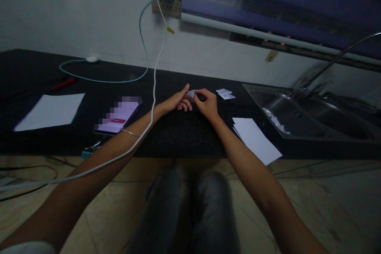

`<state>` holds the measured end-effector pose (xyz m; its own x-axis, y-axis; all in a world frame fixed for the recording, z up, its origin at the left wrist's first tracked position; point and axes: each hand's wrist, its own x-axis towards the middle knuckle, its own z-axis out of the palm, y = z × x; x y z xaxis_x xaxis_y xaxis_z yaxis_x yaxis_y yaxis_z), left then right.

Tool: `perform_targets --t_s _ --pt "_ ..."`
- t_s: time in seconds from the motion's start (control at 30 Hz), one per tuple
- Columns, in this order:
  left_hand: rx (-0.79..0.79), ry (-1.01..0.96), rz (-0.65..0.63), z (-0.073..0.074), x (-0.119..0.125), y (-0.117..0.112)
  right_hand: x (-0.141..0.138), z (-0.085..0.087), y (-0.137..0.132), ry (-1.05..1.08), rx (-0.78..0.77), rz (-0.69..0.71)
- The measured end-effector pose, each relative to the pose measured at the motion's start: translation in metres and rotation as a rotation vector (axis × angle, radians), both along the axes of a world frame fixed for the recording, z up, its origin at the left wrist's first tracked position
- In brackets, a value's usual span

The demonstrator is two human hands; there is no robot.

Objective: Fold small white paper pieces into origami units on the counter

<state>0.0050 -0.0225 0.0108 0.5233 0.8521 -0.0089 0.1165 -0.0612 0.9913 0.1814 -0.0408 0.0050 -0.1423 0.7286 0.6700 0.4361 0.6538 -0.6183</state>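
Observation:
Over the black counter, a small whitish piece of paper sits between my two hands. My left hand has its thumb raised and its fingers curled under and around the paper. From the other side, my right hand pinches the paper's right edge between thumb and fingertips. The exact grip of the left fingers is partly hidden. Just right of my hands lie several small white paper pieces. A stack of white paper sheets is beside my right forearm, its corner past the counter's front edge.
A lit phone lies by my left forearm, with a white sheet farther left. A white cable crosses over my left forearm from the wall socket. A teal cable loops behind. The steel sink is at right.

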Motion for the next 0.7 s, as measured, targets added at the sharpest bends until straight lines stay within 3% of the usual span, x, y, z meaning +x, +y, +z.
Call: perform_targets --t_s 0.17,0.33,0.6,0.7 --pt "0.056 0.044 -0.044 -0.002 0.001 -0.002 -0.001 -0.002 0.001 -0.047 -0.087 0.098" --pt "0.062 0.081 -0.039 0.001 0.001 -0.003 -0.001 0.0 0.0 -0.02 -0.058 0.073" --pt "-0.057 -0.116 -0.101 0.01 0.006 -0.02 -0.003 0.003 -0.004 0.119 -0.018 0.001" --pt "-0.082 -0.147 -0.098 0.008 0.007 -0.019 -0.003 0.005 -0.004 0.103 -0.021 0.038"
